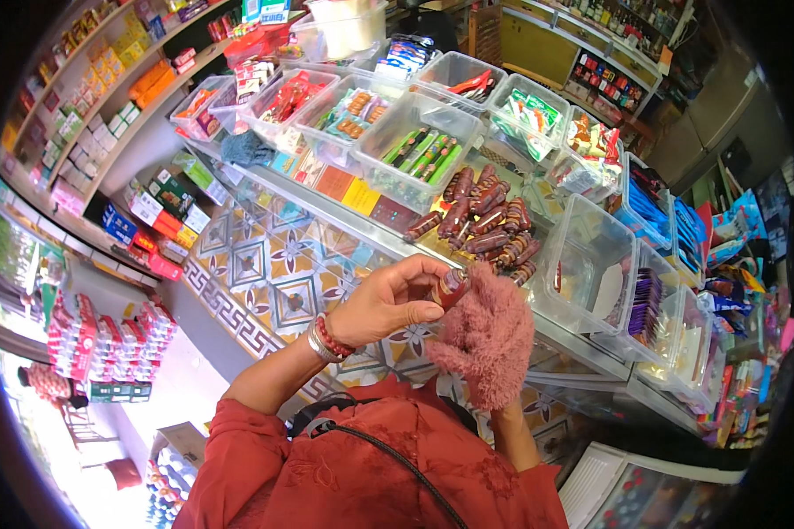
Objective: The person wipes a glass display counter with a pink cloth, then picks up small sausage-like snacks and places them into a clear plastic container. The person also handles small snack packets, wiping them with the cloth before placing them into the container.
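My left hand (pixel 387 297) pinches a brown, shiny wrapped sausage (pixel 451 289) between thumb and fingers. A fluffy pink mitt (pixel 503 324) covers my right hand (pixel 486 350), which is up against the sausage's right side. How the fingers lie inside the mitt is hidden. Just beyond both hands, a heap of similar wrapped sausages (pixel 493 215) rests on the glass counter (pixel 344 221). One sausage (pixel 423 226) lies at the heap's left edge. To the right of the heap stands a clear plastic bin (pixel 592 264) with a sausage-like piece inside near its left wall.
Clear bins of packaged snacks line the counter, including one with green packets (pixel 423 155) and one with purple packets (pixel 643 304). A blue-grey fluffy cloth (pixel 246 151) lies at the left. Stocked shelves (pixel 99 106) stand left; a white-framed case (pixel 635 489) is low right.
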A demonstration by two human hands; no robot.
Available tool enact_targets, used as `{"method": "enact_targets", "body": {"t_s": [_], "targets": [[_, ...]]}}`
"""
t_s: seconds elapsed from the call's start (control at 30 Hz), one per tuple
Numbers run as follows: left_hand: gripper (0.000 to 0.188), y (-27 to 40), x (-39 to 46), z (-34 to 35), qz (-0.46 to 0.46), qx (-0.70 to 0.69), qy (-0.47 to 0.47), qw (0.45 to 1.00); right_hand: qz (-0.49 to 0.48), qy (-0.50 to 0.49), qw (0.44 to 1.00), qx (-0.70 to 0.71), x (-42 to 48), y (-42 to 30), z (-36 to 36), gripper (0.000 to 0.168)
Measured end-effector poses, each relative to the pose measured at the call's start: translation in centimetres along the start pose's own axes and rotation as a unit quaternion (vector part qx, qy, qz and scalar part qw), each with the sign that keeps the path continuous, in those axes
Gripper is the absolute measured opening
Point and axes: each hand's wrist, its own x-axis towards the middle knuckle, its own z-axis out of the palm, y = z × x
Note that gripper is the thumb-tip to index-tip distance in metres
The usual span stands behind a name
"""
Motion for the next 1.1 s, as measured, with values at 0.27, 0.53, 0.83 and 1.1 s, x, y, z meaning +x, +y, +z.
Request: {"method": "enact_targets", "body": {"t_s": [0.27, 0.53, 0.83, 1.1], "targets": [[0.037, 0.0, -4.8, -0.4, 0.107, 0.149, 0.054, 0.982, -0.017, 0.004, 0.987, 0.160, 0.4, -2.6, 4.9, 0.063], [0.037, -0.1, -7.8, 0.3, 0.182, 0.336, 0.143, 0.913, 0.029, 0.005, 0.946, 0.322, -1.2, -2.7, 8.3, 0.063], [0.036, -1.4, -8.9, -1.6, 0.119, 0.080, 0.086, 0.986, 0.002, 0.014, 0.983, 0.184, -0.2, -2.9, 5.6, 0.066], [0.045, -3.0, -8.4, -1.3, 0.073, -0.128, 0.051, 0.988, 0.019, -0.034, 0.980, 0.197, -0.6, -3.3, 4.7, 0.053]]}}
